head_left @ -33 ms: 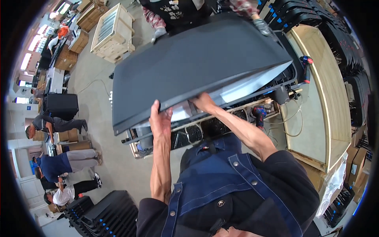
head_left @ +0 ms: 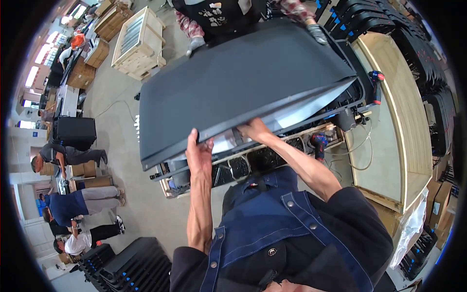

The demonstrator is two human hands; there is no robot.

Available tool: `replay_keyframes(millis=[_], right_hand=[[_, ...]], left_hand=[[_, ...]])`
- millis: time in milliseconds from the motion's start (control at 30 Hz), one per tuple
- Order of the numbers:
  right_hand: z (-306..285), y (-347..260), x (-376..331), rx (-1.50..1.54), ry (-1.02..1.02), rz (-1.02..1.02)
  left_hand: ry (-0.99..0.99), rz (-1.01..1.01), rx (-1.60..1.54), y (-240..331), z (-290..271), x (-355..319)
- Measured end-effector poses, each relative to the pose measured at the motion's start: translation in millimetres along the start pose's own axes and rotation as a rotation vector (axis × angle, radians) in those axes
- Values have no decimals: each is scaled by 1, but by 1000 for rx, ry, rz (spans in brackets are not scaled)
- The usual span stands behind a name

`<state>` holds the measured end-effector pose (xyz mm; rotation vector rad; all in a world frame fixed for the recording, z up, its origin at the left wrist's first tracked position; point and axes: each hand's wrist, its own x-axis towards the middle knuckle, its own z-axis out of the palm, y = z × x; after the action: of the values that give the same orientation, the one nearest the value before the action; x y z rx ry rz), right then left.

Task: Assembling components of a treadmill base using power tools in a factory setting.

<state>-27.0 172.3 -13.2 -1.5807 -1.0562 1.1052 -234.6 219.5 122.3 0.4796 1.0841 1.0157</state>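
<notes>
A large dark grey-black panel [head_left: 233,73] lies tilted over a black frame [head_left: 362,90], its near edge raised so that a pale underside [head_left: 296,114] shows. My left hand [head_left: 198,155] grips that near edge left of the middle, thumb up against the rim and fingers curled beneath. Just to its right, my right hand [head_left: 255,131] holds the same edge from below, beside a dark strip; its fingertips are hidden under the panel. Across from me, a co-worker's gloved hands [head_left: 196,45] rest at the far edge, one at each side.
A power drill [head_left: 319,142] stands by the bench's near right side, and a red-black tool [head_left: 376,87] sits at the right end. An open wooden crate [head_left: 413,121] stands at right. Stacked black parts [head_left: 129,263] lie lower left. Several people are at work far left.
The panel has sunk a little at its right end and its left corner has shifted slightly toward me. The co-worker's glove on the right has moved slightly along the far edge. My grip stays.
</notes>
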Motion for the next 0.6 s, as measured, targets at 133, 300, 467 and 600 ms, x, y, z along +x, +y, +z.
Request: replay_keyframes(millis=[133,300,467,600], right_hand=[[-118,-44,-84,837,115,48],[-283,22,-80,894,742,74],[-328,37,-70,716,812,317],[-324,3,-70,533,632,228]], left_hand=[[106,-51,-70,-20,-34,2],[110,-116,-46,-48,-42,14],[109,-143,-26,-51,-51,10],[222,-90,1,-60,-54,5]])
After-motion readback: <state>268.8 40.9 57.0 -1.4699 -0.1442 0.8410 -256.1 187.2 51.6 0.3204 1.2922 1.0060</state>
